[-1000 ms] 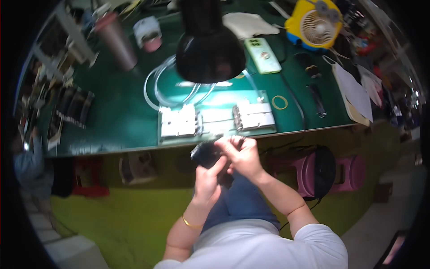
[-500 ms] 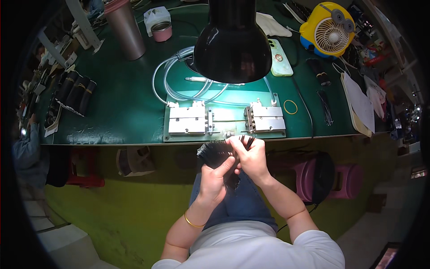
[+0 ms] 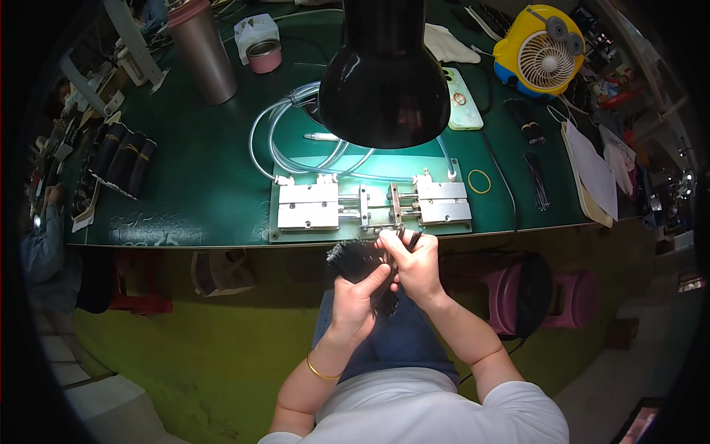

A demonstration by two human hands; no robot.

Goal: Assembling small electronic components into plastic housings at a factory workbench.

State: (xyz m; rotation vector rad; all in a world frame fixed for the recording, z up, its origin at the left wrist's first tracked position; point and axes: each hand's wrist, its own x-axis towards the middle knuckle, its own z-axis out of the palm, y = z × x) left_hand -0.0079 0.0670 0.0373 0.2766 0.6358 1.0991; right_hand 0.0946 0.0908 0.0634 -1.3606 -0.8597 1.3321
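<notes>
My left hand [image 3: 353,305] is closed round a thick bundle of thin black wires [image 3: 346,257], their cut ends fanning out to the left. Close beside it, my right hand [image 3: 418,268] pinches a few black wires, whose ends poke out past the fingers. Both hands are just off the table's front edge, the right fingertips at the front of a metal clamping fixture. Two silver cylinder blocks, a left one [image 3: 308,206] and a right one [image 3: 444,202], sit on its pale green base plate [image 3: 296,237], jaw bars extended toward each other. What lies between the right fingertips is hidden.
A black lamp head [image 3: 384,103] hangs low over the fixture, with coiled clear tubing [image 3: 270,137] behind. On the table are a phone [image 3: 464,100], a yellow fan [image 3: 543,52], a steel tumbler [image 3: 205,55], black rolls [image 3: 126,159] and papers [image 3: 592,174]. Purple stools [image 3: 573,300] stand below.
The fixture's two jaw bars have slid inward toward each other, narrowing the gap. My hands keep nearly the same place and hold, with the right fingertips by the jaws.
</notes>
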